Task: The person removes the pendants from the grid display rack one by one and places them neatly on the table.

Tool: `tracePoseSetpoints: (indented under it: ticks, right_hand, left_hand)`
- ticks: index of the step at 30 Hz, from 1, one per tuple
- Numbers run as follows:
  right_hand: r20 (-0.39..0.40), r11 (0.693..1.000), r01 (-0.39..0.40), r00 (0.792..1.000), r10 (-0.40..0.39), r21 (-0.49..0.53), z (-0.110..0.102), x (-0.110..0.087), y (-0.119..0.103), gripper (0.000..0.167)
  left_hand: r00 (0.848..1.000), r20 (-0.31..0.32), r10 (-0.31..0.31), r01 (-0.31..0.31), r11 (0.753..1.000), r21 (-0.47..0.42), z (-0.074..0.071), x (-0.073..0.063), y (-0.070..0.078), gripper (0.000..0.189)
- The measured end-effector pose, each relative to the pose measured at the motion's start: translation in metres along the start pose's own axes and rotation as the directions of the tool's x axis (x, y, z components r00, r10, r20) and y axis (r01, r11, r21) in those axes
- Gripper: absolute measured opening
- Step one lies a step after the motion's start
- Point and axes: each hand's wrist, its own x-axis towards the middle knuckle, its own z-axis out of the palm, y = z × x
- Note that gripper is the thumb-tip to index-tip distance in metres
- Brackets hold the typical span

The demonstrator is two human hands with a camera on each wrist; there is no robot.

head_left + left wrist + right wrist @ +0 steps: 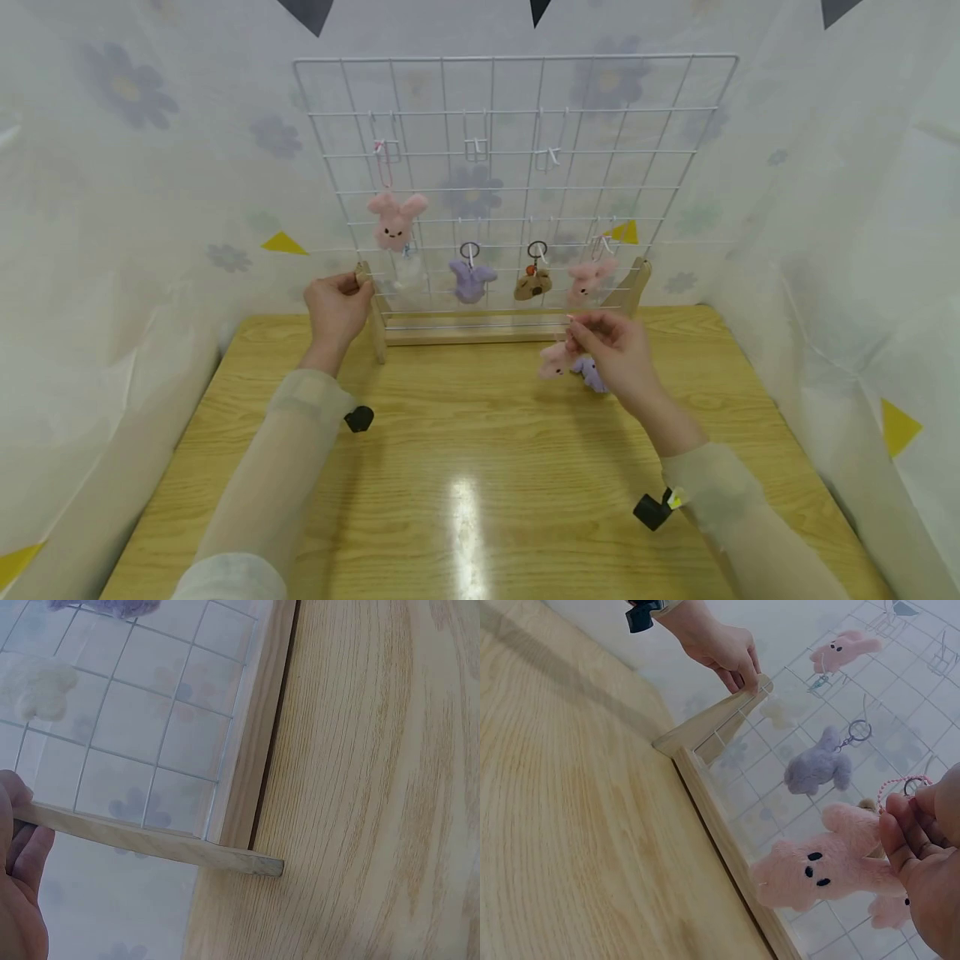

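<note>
A white wire grid rack (517, 58) stands on wooden legs. At its left side, my left hand (337, 307) grips the wooden side post (142, 838) between thumb and fingers. My right hand (617, 350) pinches the pink bead chain (891, 782) of a pink plush keychain (810, 866), which dangles head down in front of the rack's lower right part. A purple plush keychain (590, 375) lies on the table below that hand, partly hidden by it. On a hook just above, another pink plush keychain (589, 280) hangs.
Other keychains hang on the rack: a pink bunny (395, 221) upper left, a white plush (408, 273) under it, a purple plush (472, 282) and a brown plush (532, 285). Upper hooks (549, 157) hold nothing. The wood-grain table (420, 467) lies in front; flowered sheeting surrounds it.
</note>
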Motion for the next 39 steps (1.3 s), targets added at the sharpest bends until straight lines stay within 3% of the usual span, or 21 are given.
tracePoseSetpoints:
  ticks: [23, 39]
  right_hand:
    - [0.050, 0.999, -0.051, 0.997, 0.052, -0.009, -0.007, -0.025, 0.031, 0.022]
    - [0.042, 0.991, -0.131, 0.990, 0.131, -0.013, -0.001, -0.024, 0.054, 0.021]
  left_hand:
    - [1.000, -0.005, 0.004, -0.004, 1.000, -0.005, 0.000, 0.001, -0.001, 0.028]
    - [1.000, 0.001, 0.002, -0.002, 0.999, -0.033, 0.000, 0.001, -0.001, 0.029]
